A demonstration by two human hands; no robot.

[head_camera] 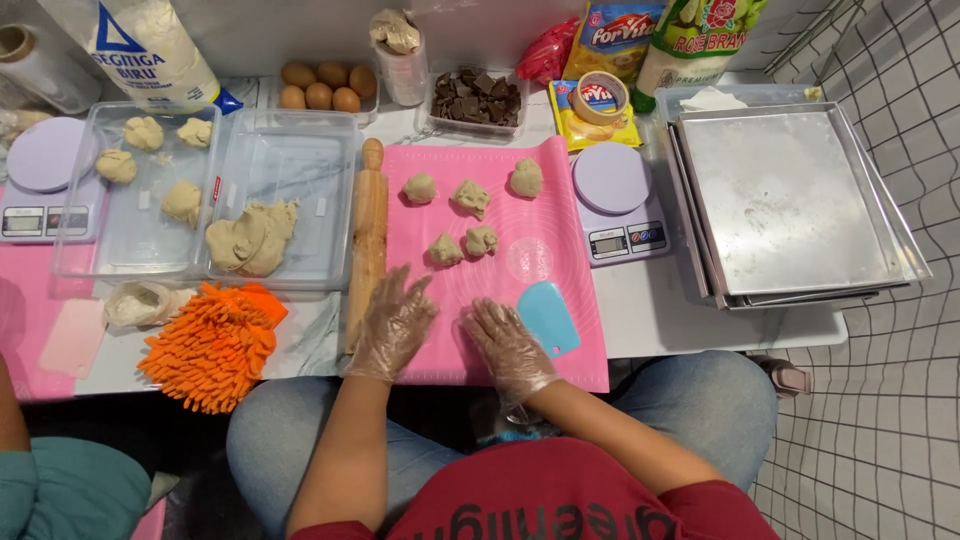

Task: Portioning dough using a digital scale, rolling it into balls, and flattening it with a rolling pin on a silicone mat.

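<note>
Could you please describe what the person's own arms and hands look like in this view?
Both hands, the left hand and the right hand, wear thin, clear, crinkly plastic gloves that end loosely at the wrists. The forearms are bare. Short dark red sleeves cover the upper arms, part of a red shirt with dark printed lettering.

A pink silicone rolling mat (560,345) lies flat on the desk. Five small, beige, roughly rounded dough lumps sit on its far half: one at the far left (420,188), a ragged one (471,197) beside it, one at the far right (526,178), and two nearer ones (445,250) (481,240) close together.
</note>
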